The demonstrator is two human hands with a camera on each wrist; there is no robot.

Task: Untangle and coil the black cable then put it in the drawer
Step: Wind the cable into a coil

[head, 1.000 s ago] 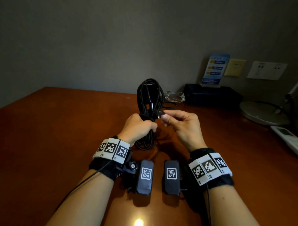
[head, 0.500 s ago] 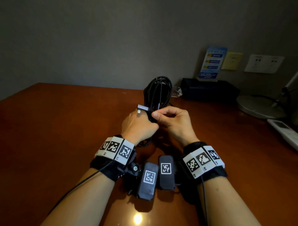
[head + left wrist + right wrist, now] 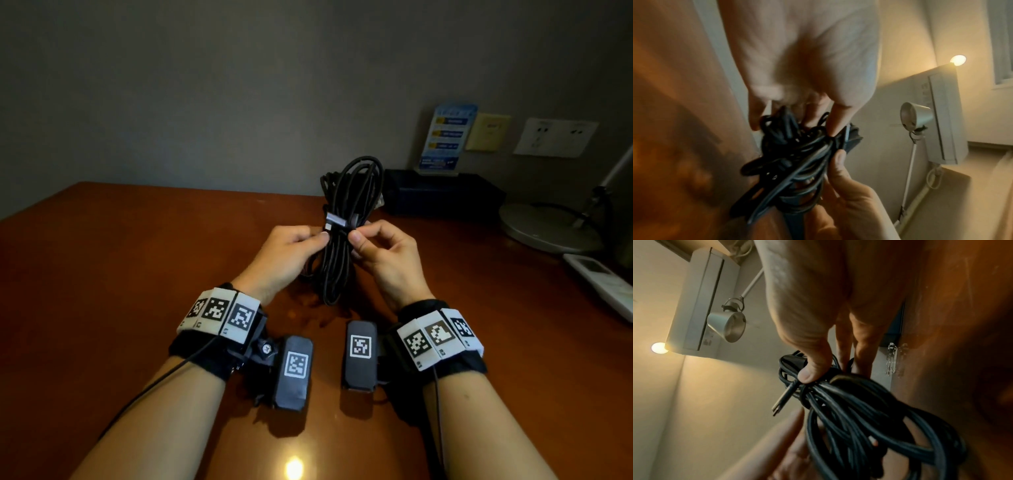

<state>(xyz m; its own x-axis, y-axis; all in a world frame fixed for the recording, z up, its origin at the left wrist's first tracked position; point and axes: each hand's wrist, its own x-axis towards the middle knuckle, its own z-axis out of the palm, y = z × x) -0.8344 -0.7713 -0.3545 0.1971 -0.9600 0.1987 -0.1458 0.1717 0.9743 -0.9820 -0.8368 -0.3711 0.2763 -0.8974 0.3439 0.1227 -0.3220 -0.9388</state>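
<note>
Here, from the head view, the long black rubber-sheathed cable, already looped into a coil, hangs upright above the polished brown wooden desk. The left hand and right hand both pinch its waist, where the silver plug end wraps across. Judging by that, the coil is being tied off; next the tail needs tucking. Both wrist views blur the strands, and no drawer shows.
</note>
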